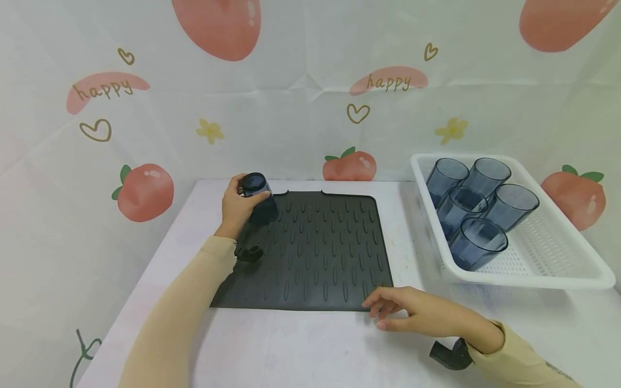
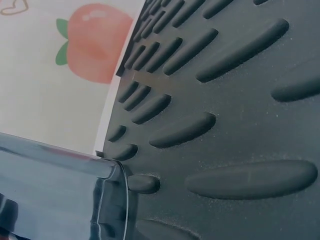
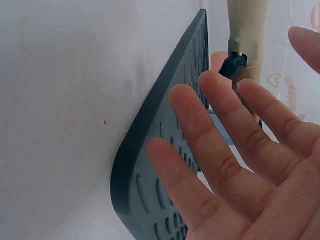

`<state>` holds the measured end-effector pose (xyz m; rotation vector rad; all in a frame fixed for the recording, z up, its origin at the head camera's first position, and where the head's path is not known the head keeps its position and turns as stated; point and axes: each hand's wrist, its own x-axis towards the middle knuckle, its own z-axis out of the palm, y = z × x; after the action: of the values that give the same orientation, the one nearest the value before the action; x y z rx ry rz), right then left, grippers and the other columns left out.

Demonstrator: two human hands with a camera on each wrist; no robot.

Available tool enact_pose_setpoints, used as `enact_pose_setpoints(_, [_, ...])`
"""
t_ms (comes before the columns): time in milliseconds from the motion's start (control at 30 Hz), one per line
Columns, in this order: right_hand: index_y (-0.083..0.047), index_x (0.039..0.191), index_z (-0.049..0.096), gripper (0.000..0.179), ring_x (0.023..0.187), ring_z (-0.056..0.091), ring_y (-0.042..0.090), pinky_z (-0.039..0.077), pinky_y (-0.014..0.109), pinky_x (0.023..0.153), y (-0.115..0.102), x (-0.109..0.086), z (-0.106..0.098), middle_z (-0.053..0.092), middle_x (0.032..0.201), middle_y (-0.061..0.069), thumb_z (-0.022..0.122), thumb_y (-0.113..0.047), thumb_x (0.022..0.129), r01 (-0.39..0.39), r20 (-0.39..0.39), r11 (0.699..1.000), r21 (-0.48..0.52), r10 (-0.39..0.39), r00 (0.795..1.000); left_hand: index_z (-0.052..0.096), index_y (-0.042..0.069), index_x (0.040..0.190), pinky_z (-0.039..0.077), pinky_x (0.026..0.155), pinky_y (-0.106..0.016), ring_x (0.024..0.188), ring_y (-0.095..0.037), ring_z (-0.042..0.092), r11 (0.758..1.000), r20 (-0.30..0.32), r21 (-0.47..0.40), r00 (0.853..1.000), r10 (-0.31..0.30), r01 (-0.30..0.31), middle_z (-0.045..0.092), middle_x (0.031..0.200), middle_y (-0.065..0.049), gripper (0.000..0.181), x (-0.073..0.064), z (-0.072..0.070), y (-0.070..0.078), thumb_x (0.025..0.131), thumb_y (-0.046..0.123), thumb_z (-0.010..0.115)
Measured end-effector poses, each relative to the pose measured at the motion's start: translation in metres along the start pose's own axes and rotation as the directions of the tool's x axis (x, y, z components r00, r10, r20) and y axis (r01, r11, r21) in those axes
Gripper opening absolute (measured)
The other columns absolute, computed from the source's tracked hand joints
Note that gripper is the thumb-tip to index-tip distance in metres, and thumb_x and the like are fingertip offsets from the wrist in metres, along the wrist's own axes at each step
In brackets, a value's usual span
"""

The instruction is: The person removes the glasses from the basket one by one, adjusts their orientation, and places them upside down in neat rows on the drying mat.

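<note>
My left hand (image 1: 237, 207) grips a blue-tinted glass (image 1: 262, 207) at the far left corner of the black ridged drying mat (image 1: 315, 248). The glass is upside down, its base facing up, and in the left wrist view its rim (image 2: 122, 200) is right at the mat surface. My right hand (image 1: 412, 310) holds nothing. It hovers at the mat's near right corner with fingers loosely bent and spread, as the right wrist view also shows. Several matching glasses (image 1: 477, 242) stand tilted, mouths up, in a white basket (image 1: 548, 281) on the right.
A white table (image 1: 301, 350) lies under the mat and basket. Behind it hangs a pale cloth (image 1: 291, 134) printed with red fruit, hearts and flowers. Each wrist carries a black camera strap mount (image 1: 453, 355). The basket's right part shows its perforated floor.
</note>
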<state>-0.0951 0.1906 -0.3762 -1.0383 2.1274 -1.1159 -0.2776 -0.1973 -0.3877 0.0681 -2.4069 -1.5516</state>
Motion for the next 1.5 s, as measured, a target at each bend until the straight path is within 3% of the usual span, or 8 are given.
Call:
enact_pose_setpoints(367, [-0.007, 0.123, 0.056, 0.032, 0.1, 0.062, 0.003, 0.054, 0.026, 0.088, 0.0014, 0.0011, 0.0048, 0.066, 0.109, 0.002, 0.058, -0.027, 0.098, 0.013, -0.005, 1.0, -0.006, -0.013, 1.0, 0.035, 0.012, 0.145, 0.046, 0.097, -0.049, 0.12, -0.033, 0.047, 0.999, 0.075, -0.046, 0.997, -0.022, 0.026, 0.047, 0.134, -0.018, 0.078, 0.0024, -0.001, -0.0022, 0.081, 0.024, 0.079])
enact_pose_setpoints(1500, [-0.007, 0.123, 0.056, 0.031, 0.099, 0.063, 0.005, 0.055, 0.027, 0.088, 0.0025, 0.0014, 0.0055, 0.066, 0.107, 0.001, 0.058, -0.026, 0.098, 0.024, -0.011, 1.0, -0.016, -0.024, 1.0, 0.033, 0.009, 0.145, 0.046, 0.098, -0.048, 0.122, -0.035, 0.046, 0.998, 0.093, -0.061, 0.996, -0.006, 0.012, 0.044, 0.135, -0.02, 0.079, 0.0004, -0.0031, 0.0017, 0.082, 0.019, 0.078])
